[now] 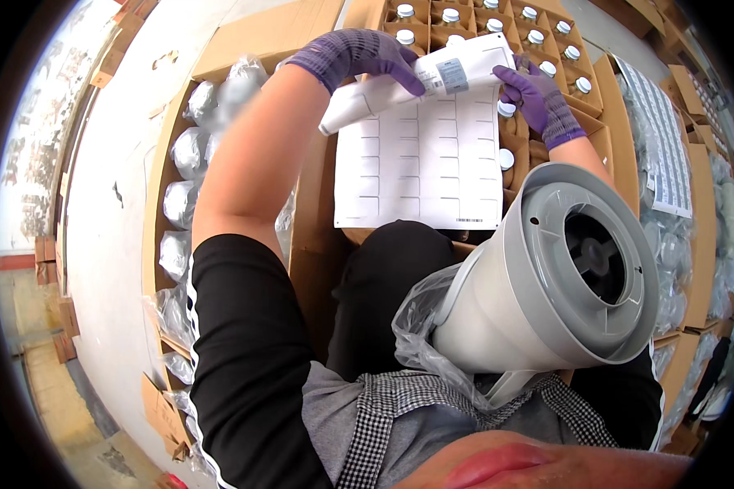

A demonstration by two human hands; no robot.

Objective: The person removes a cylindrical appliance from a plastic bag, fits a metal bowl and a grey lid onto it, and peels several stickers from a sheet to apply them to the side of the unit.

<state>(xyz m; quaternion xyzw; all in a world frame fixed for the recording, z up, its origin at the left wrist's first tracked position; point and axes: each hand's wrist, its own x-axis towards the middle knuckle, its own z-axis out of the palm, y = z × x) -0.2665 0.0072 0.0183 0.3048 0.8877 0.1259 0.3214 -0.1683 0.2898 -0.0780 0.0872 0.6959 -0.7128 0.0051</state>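
My left hand (357, 54) in a purple glove grips a white plastic bottle (420, 81) lying on its side, neck pointing left. My right hand (538, 98), also gloved in purple, touches the bottle's base end and the label (444, 76) on it. Beneath the bottle lies a white label sheet (420, 163) with rows of empty rectangles. A large white jug with a grey round lid (571, 269) rests tilted in my lap, partly in a clear plastic bag (420, 326).
A cardboard box of white-capped bottles (538, 41) stands ahead. Another carton on the left holds bagged white containers (189, 151). More bagged goods and a printed sheet (665, 138) lie at the right. Grey floor runs along the left.
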